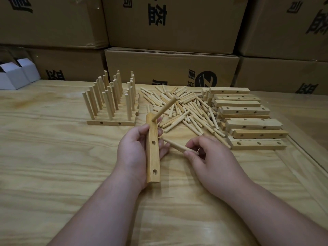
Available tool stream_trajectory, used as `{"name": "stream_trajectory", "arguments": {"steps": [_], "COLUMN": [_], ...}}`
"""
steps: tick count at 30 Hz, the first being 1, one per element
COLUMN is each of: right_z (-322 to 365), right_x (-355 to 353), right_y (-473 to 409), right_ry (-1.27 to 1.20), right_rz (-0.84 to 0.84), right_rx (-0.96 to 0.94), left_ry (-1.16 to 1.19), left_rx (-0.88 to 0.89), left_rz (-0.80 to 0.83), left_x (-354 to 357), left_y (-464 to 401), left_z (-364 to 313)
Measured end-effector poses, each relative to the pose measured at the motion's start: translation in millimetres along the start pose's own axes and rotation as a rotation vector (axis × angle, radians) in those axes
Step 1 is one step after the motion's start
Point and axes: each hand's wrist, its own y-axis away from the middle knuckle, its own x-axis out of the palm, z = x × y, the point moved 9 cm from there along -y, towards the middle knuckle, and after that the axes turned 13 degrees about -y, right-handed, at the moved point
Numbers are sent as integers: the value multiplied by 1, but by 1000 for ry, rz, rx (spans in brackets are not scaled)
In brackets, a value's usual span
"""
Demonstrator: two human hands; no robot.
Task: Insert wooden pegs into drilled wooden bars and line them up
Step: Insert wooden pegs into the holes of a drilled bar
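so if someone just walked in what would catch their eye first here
Most likely the two hands at the centre: the left hand grips a drilled wooden bar with one peg already standing in its far hole, while the right hand holds a loose peg aimed towards it. Behind on the table, finished bars bristling with upright pegs stand at left, beside a scattered peg pile and stacked empty bars at right.

1 head-worn wide-angle view, looking forward and down across a wooden table (53, 157), close over both forearms at the near edge, cardboard boxes (170, 23) stacked far behind.
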Motion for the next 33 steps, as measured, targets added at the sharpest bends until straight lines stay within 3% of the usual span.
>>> {"name": "stream_trajectory", "arguments": {"steps": [10,14,18,21,27,33], "right_z": [5,-2,-10,4,37,38], "right_x": [-3,-2,-22,-36,-20,-17], "right_y": [1,-1,-2,2,13,14], "right_ry": [-18,14,8,-121,-234,-264], "right_rz": [-15,-7,-187,-301,-153,-88], "right_rx": [-37,-10,28,-108,-354,-368], "left_ry": [-14,-4,38,-27,-152,-141], "left_rx": [114,78,76,101,126,138], "left_rz": [113,-44,-113,-81,0,34], "left_x": [14,2,-5,-1,7,11], "left_y": [4,-2,-3,-2,0,2], "left_z": [-4,-1,-2,-4,-4,-4]}}
